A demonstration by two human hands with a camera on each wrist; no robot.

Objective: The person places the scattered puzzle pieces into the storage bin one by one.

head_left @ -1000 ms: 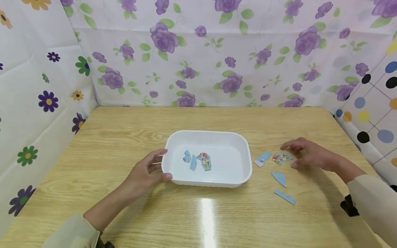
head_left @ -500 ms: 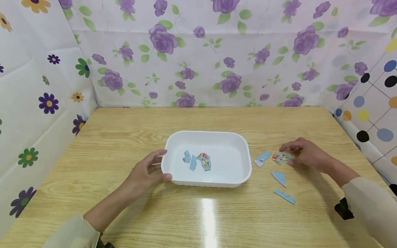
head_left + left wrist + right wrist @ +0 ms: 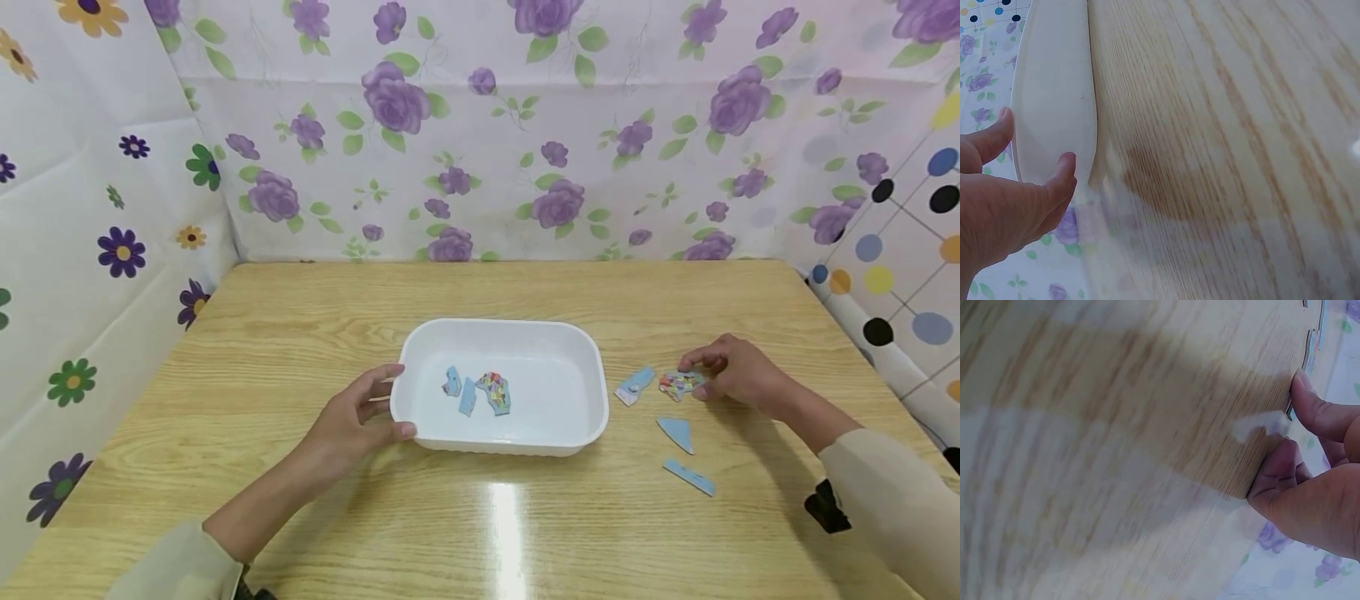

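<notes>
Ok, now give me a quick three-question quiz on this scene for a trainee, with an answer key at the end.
1. How many printed pieces lie inside the white tray?
2. True or false: the left hand is at the tray's right end.
3. Which piece is the right hand nearest?
A) the plain blue triangle
B) the multicoloured piece on the table
C) the narrow blue strip

Key:
1. Three.
2. False; it is at the left end.
3. B.
</notes>
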